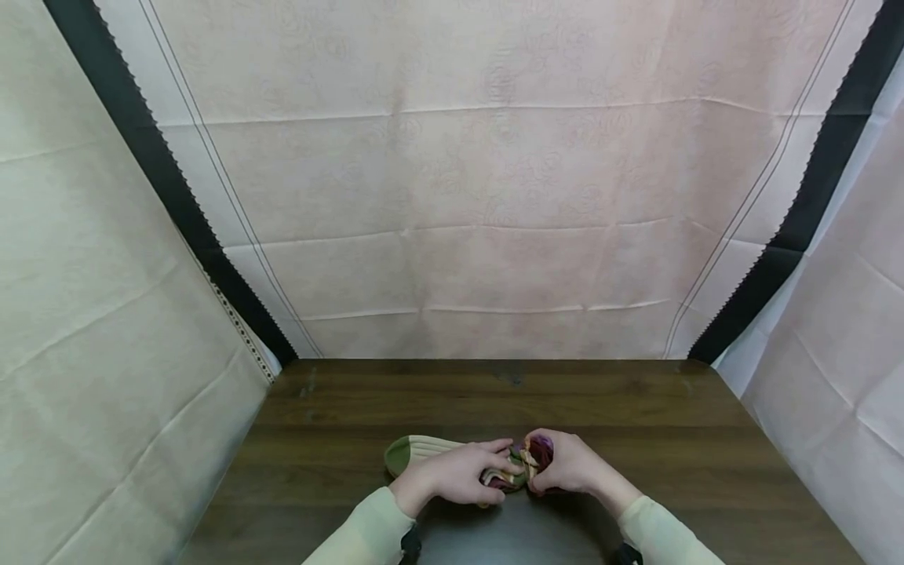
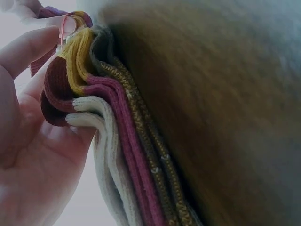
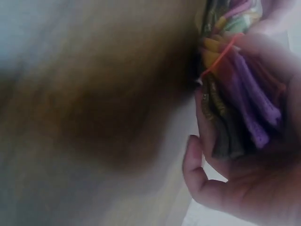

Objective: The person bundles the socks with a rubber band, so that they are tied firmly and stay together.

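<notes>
A bundle of folded knit socks (image 1: 432,446) lies across the table in front of me, with a green and cream striped end at the left. In the left wrist view the socks (image 2: 123,146) show stacked folds of cream, pink, yellow, maroon and dark speckled knit. An orange elastic band (image 3: 220,57) cinches the bundle near its right end, where purple and dark folds fan out. My left hand (image 1: 462,473) grips the socks left of the band. Close beside it, my right hand (image 1: 574,468) holds the banded end between thumb and fingers.
The brown wooden table (image 1: 339,424) runs back to a pale cloth wall (image 1: 494,196). More cloth panels stand on the left (image 1: 106,314) and right (image 1: 833,353), with dark strips along the corners.
</notes>
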Motion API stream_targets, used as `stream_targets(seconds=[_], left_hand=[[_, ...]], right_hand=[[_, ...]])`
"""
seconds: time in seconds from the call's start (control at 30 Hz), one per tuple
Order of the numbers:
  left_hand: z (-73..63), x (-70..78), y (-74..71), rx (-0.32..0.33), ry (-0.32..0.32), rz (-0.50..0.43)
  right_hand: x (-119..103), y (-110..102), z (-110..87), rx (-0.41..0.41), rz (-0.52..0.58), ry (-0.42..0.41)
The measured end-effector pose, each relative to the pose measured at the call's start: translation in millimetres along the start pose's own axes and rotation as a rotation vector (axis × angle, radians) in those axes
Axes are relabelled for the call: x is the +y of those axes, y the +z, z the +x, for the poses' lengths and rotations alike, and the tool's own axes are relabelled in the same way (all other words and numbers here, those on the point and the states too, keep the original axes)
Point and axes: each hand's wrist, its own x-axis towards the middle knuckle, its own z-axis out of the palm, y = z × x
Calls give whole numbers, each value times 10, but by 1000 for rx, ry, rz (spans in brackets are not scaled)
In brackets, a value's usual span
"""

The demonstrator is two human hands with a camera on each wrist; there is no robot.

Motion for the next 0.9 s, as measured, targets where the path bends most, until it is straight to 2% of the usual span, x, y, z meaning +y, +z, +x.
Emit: stream_targets(seconds=[0.1, 0.23, 0.43, 0.57, 0.67, 0.83, 0.9], left_hand=[[9, 7, 4, 0, 15, 3], [-5, 3, 6, 6, 27, -12], [-90, 11, -2, 13, 59, -12], [-117, 7, 13, 10, 99, 14], [-113, 10, 34, 20, 111, 61], [-117, -1, 35, 89, 101, 188], [-150, -21, 12, 115, 92, 199]], right_hand=[[13, -16, 7, -30, 43, 9], [100, -56, 0, -76, 234, 57], [355, -184, -46, -72, 527, 170], [463, -223, -63, -46, 672, 201], [451, -210, -63, 27, 651, 221], [357, -153, -30, 217, 449, 224], [351, -161, -26, 263, 383, 206]])
